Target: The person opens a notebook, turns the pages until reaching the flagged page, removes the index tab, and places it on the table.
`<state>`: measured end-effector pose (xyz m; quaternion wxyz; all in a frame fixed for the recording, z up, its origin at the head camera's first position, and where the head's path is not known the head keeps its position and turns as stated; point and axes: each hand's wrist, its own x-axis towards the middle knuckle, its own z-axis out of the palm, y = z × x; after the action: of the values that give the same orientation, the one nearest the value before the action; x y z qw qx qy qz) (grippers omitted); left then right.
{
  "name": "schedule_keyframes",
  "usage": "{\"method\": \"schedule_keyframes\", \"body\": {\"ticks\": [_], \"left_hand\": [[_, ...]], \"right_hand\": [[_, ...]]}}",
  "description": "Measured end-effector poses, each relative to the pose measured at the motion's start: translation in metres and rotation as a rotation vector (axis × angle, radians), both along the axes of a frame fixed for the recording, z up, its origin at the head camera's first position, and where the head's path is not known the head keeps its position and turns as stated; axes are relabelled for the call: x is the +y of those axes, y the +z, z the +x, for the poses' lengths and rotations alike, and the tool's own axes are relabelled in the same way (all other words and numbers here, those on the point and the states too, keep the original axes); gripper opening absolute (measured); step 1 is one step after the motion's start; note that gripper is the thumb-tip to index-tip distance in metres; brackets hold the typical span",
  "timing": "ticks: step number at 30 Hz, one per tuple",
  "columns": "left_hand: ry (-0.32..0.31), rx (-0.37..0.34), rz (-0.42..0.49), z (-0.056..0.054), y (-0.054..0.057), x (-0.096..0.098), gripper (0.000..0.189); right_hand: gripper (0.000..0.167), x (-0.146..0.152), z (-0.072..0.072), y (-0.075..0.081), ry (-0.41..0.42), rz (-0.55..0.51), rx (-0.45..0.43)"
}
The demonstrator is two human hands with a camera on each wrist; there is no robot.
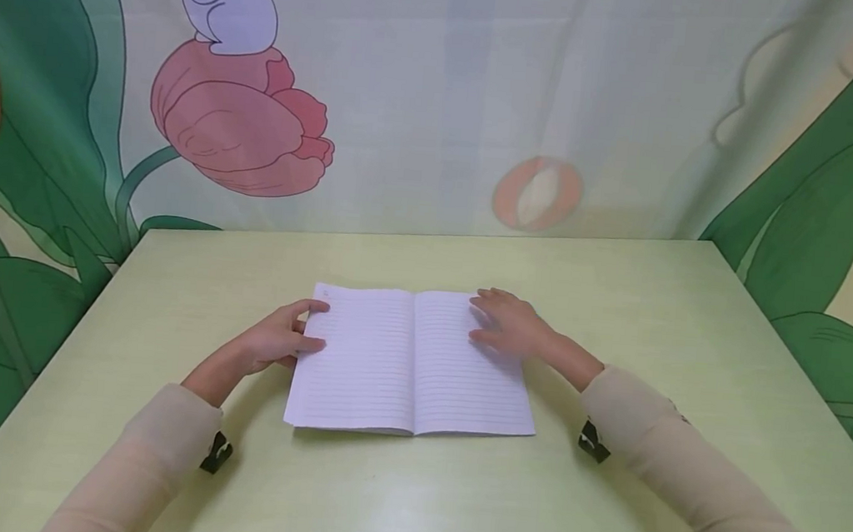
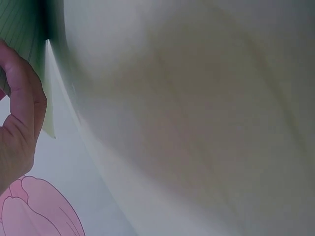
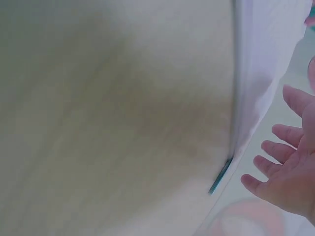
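An open notebook (image 1: 357,377) with white ruled pages lies on the table, its centre fold running toward the person. At its left edge the left hand (image 1: 278,339) grips the pages, thumb and index fingertip on top and other fingers curled beside the edge. In the left wrist view the left hand (image 2: 19,108) bends round the notebook's greenish, shaded side. Over the upper right part of the right page hovers the right hand (image 1: 514,323), fingers spread and holding nothing. The right wrist view shows the right hand (image 3: 290,152) with its fingers apart, beside the white pages (image 3: 268,54).
The pale yellow-green table (image 1: 407,507) extends around the notebook. Behind it hangs a curtain (image 1: 422,132) printed with flowers, leaves and a white animal. Beige sleeves cover both forearms, and a small black piece (image 1: 594,442) shows under the right cuff.
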<state>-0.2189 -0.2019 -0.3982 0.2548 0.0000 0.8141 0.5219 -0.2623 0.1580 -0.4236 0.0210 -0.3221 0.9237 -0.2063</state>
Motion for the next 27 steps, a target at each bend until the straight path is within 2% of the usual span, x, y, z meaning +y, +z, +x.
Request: {"method": "schedule_keyframes", "body": {"ticks": [1,2,3,8,12,18,27], "left_hand": [[0.001,-0.004,0.000,0.000,0.000,0.000,0.060],[0.001,-0.007,0.000,0.000,-0.001,0.000,0.060],[-0.002,-0.011,0.001,0.001,-0.001,0.000,0.060],[-0.014,-0.025,-0.015,0.002,-0.002,-0.001,0.060],[-0.032,-0.036,-0.043,0.002,-0.001,-0.003,0.060],[-0.061,-0.054,-0.061,0.002,0.000,-0.004,0.061],[-0.072,-0.064,-0.082,0.003,-0.003,-0.003,0.061]], "right_hand": [[0.058,0.003,-0.002,0.001,-0.018,0.015,0.000],[0.056,0.004,0.002,0.011,-0.046,0.045,-0.023],[0.057,0.006,0.001,0.012,-0.065,0.065,-0.026],[0.065,0.016,-0.004,0.016,-0.139,0.217,-0.058],[0.071,0.018,-0.005,0.016,-0.149,0.312,-0.108],[0.072,0.017,-0.003,0.017,-0.133,0.347,-0.149],[0.070,0.017,-0.006,0.013,-0.130,0.329,-0.171]]}}
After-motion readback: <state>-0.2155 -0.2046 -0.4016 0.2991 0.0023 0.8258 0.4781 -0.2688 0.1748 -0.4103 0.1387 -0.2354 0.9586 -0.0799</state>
